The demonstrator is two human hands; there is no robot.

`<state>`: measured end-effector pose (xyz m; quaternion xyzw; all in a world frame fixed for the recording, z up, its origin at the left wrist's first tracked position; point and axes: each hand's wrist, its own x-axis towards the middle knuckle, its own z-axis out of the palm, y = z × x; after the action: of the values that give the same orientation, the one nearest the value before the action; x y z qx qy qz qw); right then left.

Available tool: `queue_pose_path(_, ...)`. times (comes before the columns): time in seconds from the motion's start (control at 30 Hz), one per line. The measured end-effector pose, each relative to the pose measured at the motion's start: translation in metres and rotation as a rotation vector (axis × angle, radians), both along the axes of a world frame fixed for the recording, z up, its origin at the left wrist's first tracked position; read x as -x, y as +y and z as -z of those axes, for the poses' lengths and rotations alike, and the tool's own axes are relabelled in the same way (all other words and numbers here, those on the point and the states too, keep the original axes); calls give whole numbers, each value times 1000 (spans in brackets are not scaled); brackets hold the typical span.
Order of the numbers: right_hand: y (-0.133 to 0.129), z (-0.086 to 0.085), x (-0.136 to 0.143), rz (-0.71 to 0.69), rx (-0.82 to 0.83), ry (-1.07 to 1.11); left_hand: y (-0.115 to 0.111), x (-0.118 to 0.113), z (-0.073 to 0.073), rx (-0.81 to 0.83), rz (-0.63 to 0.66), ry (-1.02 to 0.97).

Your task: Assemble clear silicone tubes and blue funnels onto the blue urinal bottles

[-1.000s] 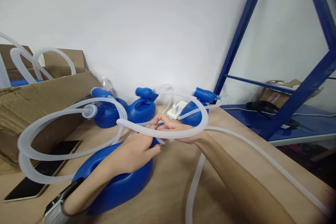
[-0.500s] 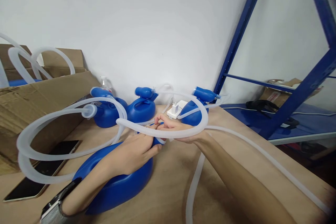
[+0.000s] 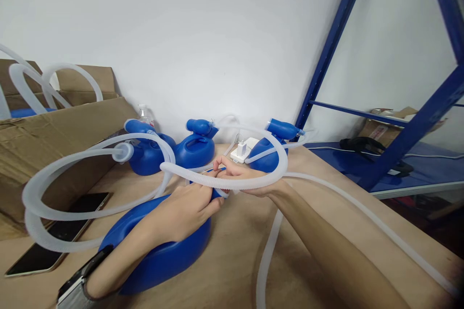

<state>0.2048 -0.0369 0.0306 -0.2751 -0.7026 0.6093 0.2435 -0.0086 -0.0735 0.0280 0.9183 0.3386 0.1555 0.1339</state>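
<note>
A large cardboard box (image 3: 68,130) with raised flaps sits on a wooden tabletop (image 3: 232,260), before a plain white wall (image 3: 217,34). Just in front of the box lies a smartphone (image 3: 34,259), screen dark. Right of its far end stands a clear plastic bottle (image 3: 145,115); farther right, a white power strip (image 3: 250,145) with a plug-in charger (image 3: 241,148). Well right of the box, a blue metal rack (image 3: 328,53) holds a small open carton (image 3: 375,131).
</note>
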Motion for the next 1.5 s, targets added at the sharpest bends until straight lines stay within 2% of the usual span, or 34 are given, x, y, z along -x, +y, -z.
queue_pose_path(0.2,0,1,1,-6,3,14,-1,-1,-1,-36,3,46)
queue_pose_path(0.43,-2,-4,2,8,14,12,1,3,5,-139,-11,51)
queue_pose_path(0.8,-2,-3,2,11,7,-3,-1,0,2,-141,-18,60)
queue_pose_path(0.97,-2,-3,2,6,-8,7,-1,0,2,-157,21,67)
queue_pose_path(1.1,-1,-2,2,11,8,16,1,3,5,-189,55,101)
queue_pose_path(1.27,0,0,2,19,12,32,2,6,12,-225,37,98)
queue_pose_path(1.5,0,-1,2,12,14,21,1,6,11,-239,55,114)
